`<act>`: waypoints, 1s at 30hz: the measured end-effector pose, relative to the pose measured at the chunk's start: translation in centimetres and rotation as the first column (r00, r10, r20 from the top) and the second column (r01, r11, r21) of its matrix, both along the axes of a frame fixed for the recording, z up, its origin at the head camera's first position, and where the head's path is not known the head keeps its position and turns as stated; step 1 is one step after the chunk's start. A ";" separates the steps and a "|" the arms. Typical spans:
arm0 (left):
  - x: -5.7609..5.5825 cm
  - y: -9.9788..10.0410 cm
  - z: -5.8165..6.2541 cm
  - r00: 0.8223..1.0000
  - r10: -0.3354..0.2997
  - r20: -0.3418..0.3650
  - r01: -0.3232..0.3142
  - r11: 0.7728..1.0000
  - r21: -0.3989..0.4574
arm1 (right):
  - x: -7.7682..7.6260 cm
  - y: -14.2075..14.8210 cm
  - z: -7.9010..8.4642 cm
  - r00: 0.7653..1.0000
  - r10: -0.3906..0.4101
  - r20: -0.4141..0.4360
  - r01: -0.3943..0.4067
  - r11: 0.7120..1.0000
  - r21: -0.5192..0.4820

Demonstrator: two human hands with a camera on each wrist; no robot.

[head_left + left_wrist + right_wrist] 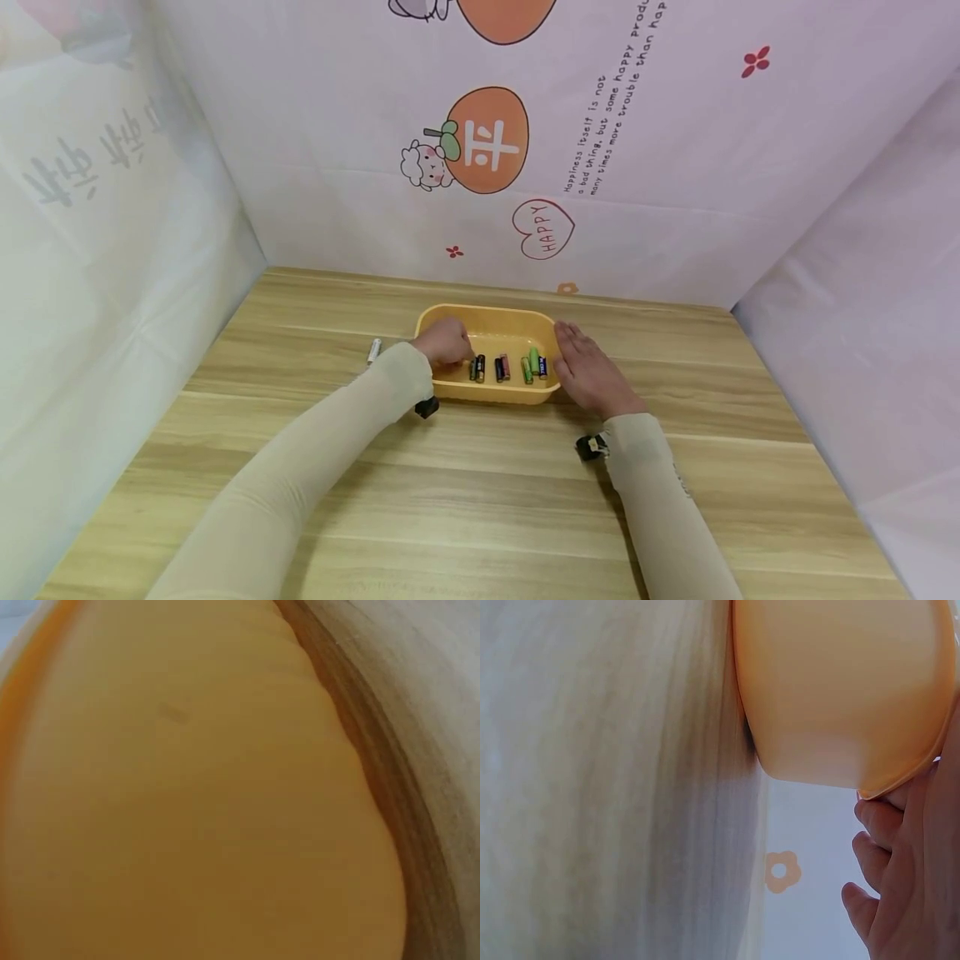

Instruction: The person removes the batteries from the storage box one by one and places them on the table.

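Note:
A yellow plastic box [491, 392] stands on the table with several batteries lying in it. My left hand [442, 340] reaches over the box's left end, its fingers bent down close to a dark battery [481, 367]. The fingertips are partly hidden, so a grip on a battery cannot be made out. A red battery [506, 367] lies in the middle with a dark one beside it. Farther right are green batteries [534, 360] and a blue one [543, 367]. My right hand [592, 371] rests against the box's right end, fingers extended along the rim.
A white battery [374, 351] lies on the wooden table [450, 500], outside the box on the left. Behind the table hangs a printed white sheet [337, 225], and pale sheets flank both sides. The box's yellow outer wall [210, 802] fills most of the left wrist view.

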State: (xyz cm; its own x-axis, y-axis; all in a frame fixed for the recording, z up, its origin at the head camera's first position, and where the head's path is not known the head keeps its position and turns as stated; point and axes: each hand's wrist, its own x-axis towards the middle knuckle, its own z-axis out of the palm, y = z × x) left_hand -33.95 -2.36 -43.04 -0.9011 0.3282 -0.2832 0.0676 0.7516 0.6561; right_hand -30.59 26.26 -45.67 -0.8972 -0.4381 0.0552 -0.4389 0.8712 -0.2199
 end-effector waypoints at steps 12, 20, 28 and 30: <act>-0.2 0.7 -0.9 1.000 0.024 0.019 -0.024 1.000 0.007 | 0.0 0.0 0.1 1.000 -0.002 -0.009 0.002 1.000 0.008; -0.1 1.4 -0.9 0.996 0.058 0.066 -0.060 0.998 0.025 | 0.0 0.0 0.1 1.000 0.002 -0.015 -0.002 1.000 0.013; 0.0 1.5 -1.2 0.995 0.083 0.049 -0.085 0.996 0.039 | 0.0 0.1 0.0 1.000 0.007 -0.013 -0.007 1.000 0.005; 0.0 1.5 -1.3 0.995 0.088 0.051 -0.089 0.996 0.030 | 0.0 0.1 0.0 1.000 0.008 -0.012 -0.008 1.000 0.008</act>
State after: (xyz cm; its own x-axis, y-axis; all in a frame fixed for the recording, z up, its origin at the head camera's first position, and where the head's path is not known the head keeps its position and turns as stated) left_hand -33.97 -0.83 -44.30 -0.9123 0.2575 -0.3183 -0.0311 0.7316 0.6810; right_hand -30.59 26.39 -45.69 -0.8930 -0.4457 0.0627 -0.4485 0.8692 -0.2080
